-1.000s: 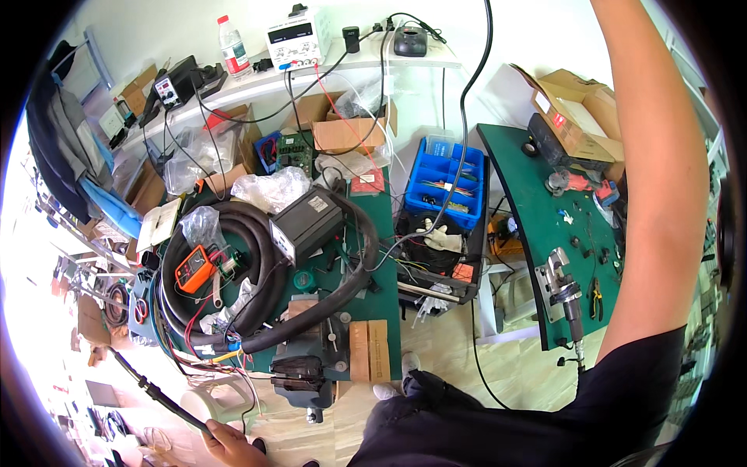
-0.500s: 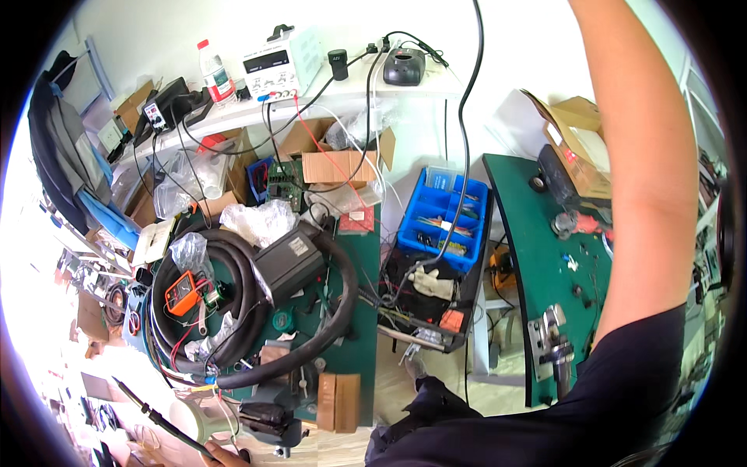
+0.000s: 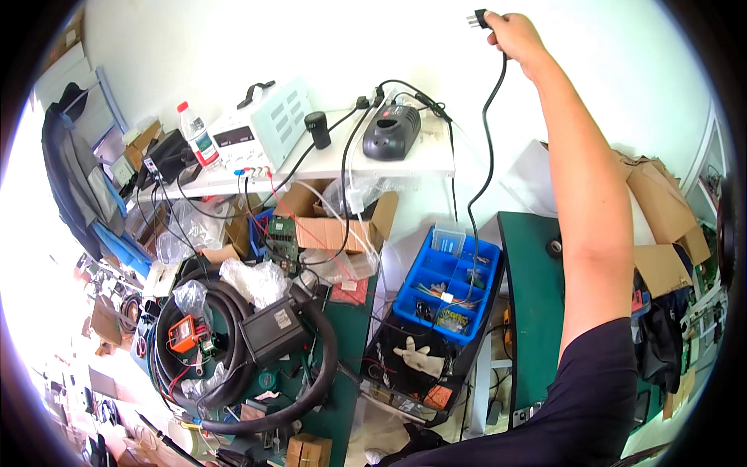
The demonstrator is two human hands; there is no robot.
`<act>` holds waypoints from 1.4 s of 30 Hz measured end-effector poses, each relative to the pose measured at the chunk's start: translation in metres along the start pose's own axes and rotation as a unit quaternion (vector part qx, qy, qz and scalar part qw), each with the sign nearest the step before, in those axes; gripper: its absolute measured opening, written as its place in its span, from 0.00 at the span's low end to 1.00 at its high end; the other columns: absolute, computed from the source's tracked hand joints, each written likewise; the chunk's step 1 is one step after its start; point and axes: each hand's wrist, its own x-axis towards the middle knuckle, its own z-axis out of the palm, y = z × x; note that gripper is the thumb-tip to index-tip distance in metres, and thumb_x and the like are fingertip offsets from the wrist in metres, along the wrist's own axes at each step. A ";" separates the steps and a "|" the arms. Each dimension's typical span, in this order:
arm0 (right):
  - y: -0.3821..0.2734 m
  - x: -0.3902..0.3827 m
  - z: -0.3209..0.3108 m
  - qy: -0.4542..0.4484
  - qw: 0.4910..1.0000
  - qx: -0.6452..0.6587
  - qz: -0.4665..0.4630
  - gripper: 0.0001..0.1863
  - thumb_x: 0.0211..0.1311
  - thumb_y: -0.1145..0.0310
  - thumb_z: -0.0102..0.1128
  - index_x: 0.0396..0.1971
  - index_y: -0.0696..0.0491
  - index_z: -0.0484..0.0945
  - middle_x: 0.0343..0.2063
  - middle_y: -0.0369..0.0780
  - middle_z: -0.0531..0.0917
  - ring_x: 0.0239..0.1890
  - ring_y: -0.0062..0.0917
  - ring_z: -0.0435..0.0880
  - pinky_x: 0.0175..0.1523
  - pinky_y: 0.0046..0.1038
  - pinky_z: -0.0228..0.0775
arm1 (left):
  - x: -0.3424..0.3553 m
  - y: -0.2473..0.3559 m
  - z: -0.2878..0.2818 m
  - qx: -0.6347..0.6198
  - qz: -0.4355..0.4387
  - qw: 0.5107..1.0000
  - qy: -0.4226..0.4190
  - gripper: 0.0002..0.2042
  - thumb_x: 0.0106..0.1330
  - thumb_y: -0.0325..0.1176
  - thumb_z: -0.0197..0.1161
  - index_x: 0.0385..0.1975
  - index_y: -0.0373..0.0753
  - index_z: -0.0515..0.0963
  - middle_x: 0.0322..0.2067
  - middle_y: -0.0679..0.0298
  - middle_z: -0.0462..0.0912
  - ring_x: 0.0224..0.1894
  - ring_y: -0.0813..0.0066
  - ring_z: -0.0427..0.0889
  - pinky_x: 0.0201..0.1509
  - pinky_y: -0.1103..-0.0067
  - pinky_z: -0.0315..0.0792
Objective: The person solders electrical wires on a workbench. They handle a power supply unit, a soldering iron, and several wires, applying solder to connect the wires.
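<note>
High at the upper right, my right hand [image 3: 516,39] is closed around a black power plug [image 3: 482,19]; its metal prongs point left, toward the white wall. The plug's black cable [image 3: 485,128] hangs below the hand down to the blue parts box [image 3: 407,302]. That box holds small parts in compartments and sits over a black open case [image 3: 385,342] with a pale glove [image 3: 420,358] in it. My left hand is out of view. At the lower left edge shows a long thin black rod [image 3: 167,440], its lower end cut off by the picture's edge.
A white shelf [image 3: 424,162] carries a power supply [image 3: 280,128], a battery charger [image 3: 391,132] and a bottle [image 3: 199,138]. Thick black hose [image 3: 320,389] coils on the left green bench, around an orange meter [image 3: 182,334]. To the right stand another green bench [image 3: 533,288] and cardboard boxes [image 3: 661,202].
The view has tilted up, bringing my right hand and the plug into sight. My left hand, partly visible on the rod before, has dropped out of view.
</note>
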 end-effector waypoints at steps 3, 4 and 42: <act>0.022 0.022 0.019 -0.083 0.995 0.041 0.039 0.20 0.65 0.53 0.50 0.30 0.58 0.77 0.22 0.36 0.79 0.23 0.19 0.72 0.30 0.25 0.68 | -0.005 0.005 0.013 0.002 0.013 1.000 0.012 0.26 0.69 0.50 0.49 0.45 0.27 0.74 0.32 0.36 0.80 0.32 0.36 0.77 0.33 0.53 0.70; 0.028 0.024 0.031 -0.079 0.996 0.032 0.027 0.20 0.65 0.54 0.51 0.30 0.58 0.76 0.22 0.37 0.79 0.22 0.19 0.73 0.28 0.25 0.68 | -0.007 0.007 0.015 0.007 0.011 1.000 0.022 0.25 0.69 0.50 0.50 0.45 0.27 0.75 0.31 0.37 0.80 0.32 0.37 0.78 0.34 0.54 0.70; 0.090 0.072 0.223 -0.283 0.953 0.040 0.102 0.25 0.69 0.58 0.41 0.26 0.67 0.75 0.16 0.44 0.79 0.13 0.30 0.76 0.22 0.34 0.70 | 0.009 0.102 0.033 0.071 -0.023 0.994 0.077 0.23 0.67 0.49 0.51 0.38 0.31 0.78 0.28 0.42 0.81 0.29 0.42 0.79 0.31 0.57 0.71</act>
